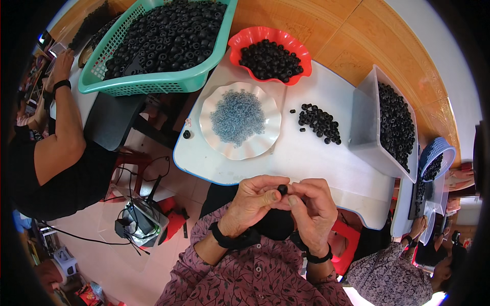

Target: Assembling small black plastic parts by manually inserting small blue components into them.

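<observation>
- Closest to the camera is a dark pink shirt (255,283) with leaf pattern.
- Left hand (248,206), raised before the shirt, is closed with thumb and fingers on a small black piece (282,189).
- Right hand (312,211) has bent fingers, and its fingertips are just beside this piece; whether they also grip something, I cannot tell.
- Beyond the hands, on a white table (301,160), stands a white wavy plate (207,127) with many small clear beads (238,117).
- Right of the plate lies a loose group of black pieces (319,122).
- Red bowl (305,57), translucent bin (365,117) and green basket (148,88) contain more black pieces.
</observation>
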Demonstrator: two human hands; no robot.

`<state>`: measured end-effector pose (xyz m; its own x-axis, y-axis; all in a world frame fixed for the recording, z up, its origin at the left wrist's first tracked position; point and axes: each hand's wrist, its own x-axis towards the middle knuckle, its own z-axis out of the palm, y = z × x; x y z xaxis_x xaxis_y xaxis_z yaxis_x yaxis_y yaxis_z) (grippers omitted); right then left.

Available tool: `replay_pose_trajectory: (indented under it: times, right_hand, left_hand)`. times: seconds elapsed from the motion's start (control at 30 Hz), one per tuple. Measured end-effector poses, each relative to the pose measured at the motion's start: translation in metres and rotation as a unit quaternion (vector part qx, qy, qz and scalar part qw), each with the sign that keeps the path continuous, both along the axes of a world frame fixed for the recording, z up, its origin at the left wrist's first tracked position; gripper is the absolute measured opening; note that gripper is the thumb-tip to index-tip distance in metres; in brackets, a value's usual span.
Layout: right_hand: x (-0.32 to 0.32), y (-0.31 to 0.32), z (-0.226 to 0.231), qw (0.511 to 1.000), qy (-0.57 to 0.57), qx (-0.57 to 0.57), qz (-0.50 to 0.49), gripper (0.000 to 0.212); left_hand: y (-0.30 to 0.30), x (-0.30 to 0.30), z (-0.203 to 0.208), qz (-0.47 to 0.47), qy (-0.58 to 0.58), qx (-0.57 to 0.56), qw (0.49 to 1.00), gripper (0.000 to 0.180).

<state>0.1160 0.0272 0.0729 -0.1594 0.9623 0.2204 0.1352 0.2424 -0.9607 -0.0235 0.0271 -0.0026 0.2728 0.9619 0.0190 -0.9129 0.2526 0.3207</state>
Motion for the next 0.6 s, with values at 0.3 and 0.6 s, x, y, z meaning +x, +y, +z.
replay_pose_trajectory:
  times: [0.3,0.6]
  right_hand:
    - [-0.002,-0.001,0.006,0.997,-0.042,0.071,-0.007,0.025]
    - [-0.008,0.003,0.006,0.967,-0.204,0.150,-0.028,0.024]
  left_hand:
    - [0.000,0.001,0.007,0.003,0.019,-0.010,1.000,0.038]
    - [0.001,0.000,0.011,-0.001,0.065,-0.028,0.997,0.045]
